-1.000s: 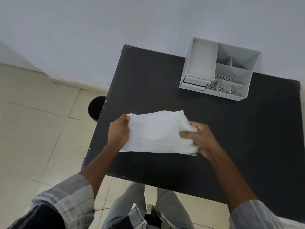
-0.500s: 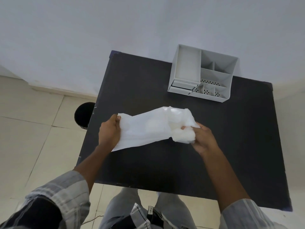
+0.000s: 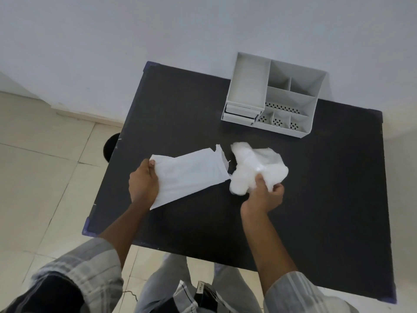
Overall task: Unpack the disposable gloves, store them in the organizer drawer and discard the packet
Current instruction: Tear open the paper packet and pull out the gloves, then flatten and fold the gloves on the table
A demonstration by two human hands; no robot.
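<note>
**Gloves out of the packet, one in each hand**

Above a black table (image 3: 293, 199), the left hand (image 3: 143, 185) grips the near end of the flat white packet (image 3: 189, 175), thumb on top and fingers curled beneath. The packet's torn open end points toward the crumpled wad of disposable gloves (image 3: 255, 170), which sits just beside it and clear of the opening. The right hand (image 3: 264, 197) clutches that wad from below, fingers clenched into it. The grey organizer (image 3: 273, 96) stands at the table's far edge, well apart, its drawers (image 3: 240, 114) pushed in. A dark bin (image 3: 110, 146) shows beside the table on the tiled floor.
</note>
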